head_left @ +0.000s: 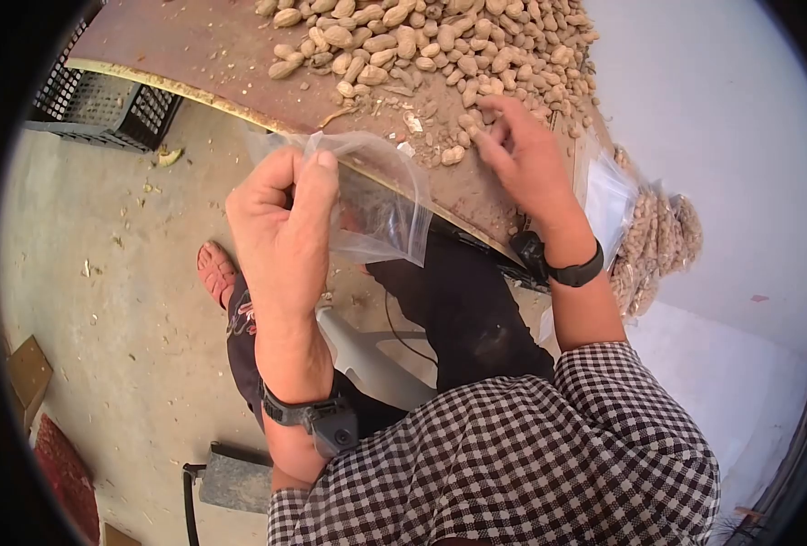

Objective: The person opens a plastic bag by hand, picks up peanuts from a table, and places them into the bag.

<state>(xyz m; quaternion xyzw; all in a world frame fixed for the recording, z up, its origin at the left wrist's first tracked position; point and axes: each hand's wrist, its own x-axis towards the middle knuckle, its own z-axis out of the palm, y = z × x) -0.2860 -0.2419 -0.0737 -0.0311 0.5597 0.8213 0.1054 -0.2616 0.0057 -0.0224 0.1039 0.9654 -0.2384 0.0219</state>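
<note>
My left hand (285, 196) pinches the rim of a clear plastic bag (381, 205), which hangs open in front of the table's edge. Nothing shows inside the bag. At the near side of a heap of unshelled peanuts (476, 45), my right hand (522, 155) reaches down to the tabletop. Its thumb and fingers close around a peanut (468, 123) beside a few loose ones. Another peanut (453, 156) lies just left of that hand. Dirt and bits of shell are scattered on the brown table (194, 45).
Bags filled with peanuts (663, 237) hang or lean at the table's right side, by a white wall (713, 118). A black crate (117, 109) stands on the floor at the upper left. A grey chair (367, 359) is below me.
</note>
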